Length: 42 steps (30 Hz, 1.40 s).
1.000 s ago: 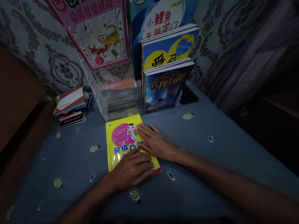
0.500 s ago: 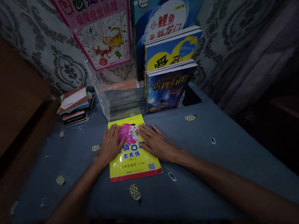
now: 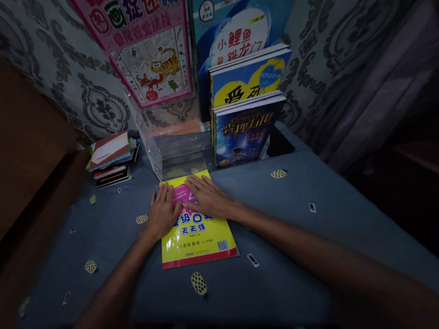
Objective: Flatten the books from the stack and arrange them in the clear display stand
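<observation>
A yellow book (image 3: 197,243) with a red bottom edge lies flat on the blue patterned tablecloth (image 3: 295,278). On the left side of its cover rests my left hand (image 3: 163,212), palm down with the fingers spread. My right hand (image 3: 207,197) lies flat across the upper right of the cover, its fingers open and over part of the pink circle. The two thumbs nearly meet. Neither hand is gripping anything. Just beyond the book's top edge stands a clear acrylic rack (image 3: 178,156).
The rack's left side holds a pink book (image 3: 147,44). On its right stand a teal book (image 3: 241,21), a blue and yellow book (image 3: 250,77) and a dark blue book (image 3: 243,131). A small book stack (image 3: 111,157) is at the back left, a dark flat object (image 3: 279,142) at the right.
My right hand has slid left and slightly up across the cover, closer to my left hand. My left hand and the yellow book have hardly moved. The view has shifted slightly.
</observation>
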Motion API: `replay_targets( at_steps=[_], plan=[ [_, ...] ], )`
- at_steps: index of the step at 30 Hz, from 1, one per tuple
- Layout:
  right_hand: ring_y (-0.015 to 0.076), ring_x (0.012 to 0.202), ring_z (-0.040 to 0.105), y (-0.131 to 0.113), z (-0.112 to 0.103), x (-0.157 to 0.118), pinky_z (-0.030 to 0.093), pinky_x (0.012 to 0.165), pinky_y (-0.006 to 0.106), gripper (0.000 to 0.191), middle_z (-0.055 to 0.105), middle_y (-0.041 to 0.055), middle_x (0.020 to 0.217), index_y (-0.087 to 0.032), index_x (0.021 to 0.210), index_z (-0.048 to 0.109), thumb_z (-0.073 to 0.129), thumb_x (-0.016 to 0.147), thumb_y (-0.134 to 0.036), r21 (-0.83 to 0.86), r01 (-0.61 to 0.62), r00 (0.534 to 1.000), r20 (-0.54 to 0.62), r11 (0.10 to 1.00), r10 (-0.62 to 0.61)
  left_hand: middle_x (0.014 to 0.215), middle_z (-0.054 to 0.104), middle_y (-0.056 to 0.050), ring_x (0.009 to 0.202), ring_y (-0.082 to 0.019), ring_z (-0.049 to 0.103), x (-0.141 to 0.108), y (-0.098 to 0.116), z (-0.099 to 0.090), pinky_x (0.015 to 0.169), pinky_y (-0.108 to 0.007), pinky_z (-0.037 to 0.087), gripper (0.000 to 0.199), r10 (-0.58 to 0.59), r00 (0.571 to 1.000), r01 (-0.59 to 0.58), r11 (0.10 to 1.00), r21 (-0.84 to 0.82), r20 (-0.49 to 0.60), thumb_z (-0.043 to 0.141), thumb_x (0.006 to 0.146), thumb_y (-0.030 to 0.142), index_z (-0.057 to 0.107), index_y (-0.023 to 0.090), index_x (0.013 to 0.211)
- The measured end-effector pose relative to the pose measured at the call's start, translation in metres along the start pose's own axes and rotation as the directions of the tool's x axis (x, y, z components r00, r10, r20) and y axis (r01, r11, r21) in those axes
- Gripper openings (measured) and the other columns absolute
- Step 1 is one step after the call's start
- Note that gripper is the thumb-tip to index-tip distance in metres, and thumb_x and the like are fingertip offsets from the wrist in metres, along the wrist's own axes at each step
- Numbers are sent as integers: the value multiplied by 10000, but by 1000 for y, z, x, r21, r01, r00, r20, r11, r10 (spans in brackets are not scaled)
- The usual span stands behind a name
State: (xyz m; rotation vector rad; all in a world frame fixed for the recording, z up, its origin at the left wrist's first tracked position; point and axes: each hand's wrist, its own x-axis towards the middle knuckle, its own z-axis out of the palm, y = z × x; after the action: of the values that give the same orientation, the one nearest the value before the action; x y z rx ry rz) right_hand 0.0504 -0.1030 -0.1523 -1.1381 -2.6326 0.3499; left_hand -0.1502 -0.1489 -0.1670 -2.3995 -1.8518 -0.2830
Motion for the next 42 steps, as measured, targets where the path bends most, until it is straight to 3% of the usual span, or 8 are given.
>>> replay_targets(
  at_steps=[9,16,25,35,42],
  plan=[
    [329,1540,213,3,-3,-12,138,1241,536,849,298,244,1621,1,1549,298,345,977,-625,-32,-207,978,-30,978,206,1585,373,-224,1512,-331,296,-1,4,-4,1181,-567,316,591,-29,999,29,1000,-3,22,342,1032,428,397,75,1503],
    [352,1539,200,-4,-5,-13,144,1236,536,893,268,274,1622,49,1531,304,328,974,-648,-60,-289,957,-18,955,289,1594,356,-222,1517,-332,284,-1,6,-5,1180,-564,316,600,-40,999,40,999,-7,30,345,1031,430,398,62,1502],
    [359,1539,196,2,8,-19,152,1229,537,931,285,286,1612,25,1526,332,285,956,-710,-65,-259,963,-91,964,253,1596,355,-217,1516,-331,285,-1,4,-3,1184,-566,309,594,-35,999,35,999,-2,33,352,1029,427,392,71,1502],
    [367,1541,188,-7,4,-30,168,1234,549,950,272,283,1619,22,1525,330,265,950,-732,-88,-283,959,-41,955,280,1597,358,-210,1519,-329,279,-1,3,-3,1187,-567,294,591,-41,999,42,999,-21,31,345,1029,437,373,98,1513],
    [367,1537,204,-11,8,-45,154,1231,560,939,311,265,1611,-8,1526,349,242,949,-741,-80,-247,967,-82,966,241,1593,360,-221,1519,-333,276,0,8,-10,1189,-556,297,593,-58,996,59,998,-15,61,364,1025,429,399,68,1494]
  ],
)
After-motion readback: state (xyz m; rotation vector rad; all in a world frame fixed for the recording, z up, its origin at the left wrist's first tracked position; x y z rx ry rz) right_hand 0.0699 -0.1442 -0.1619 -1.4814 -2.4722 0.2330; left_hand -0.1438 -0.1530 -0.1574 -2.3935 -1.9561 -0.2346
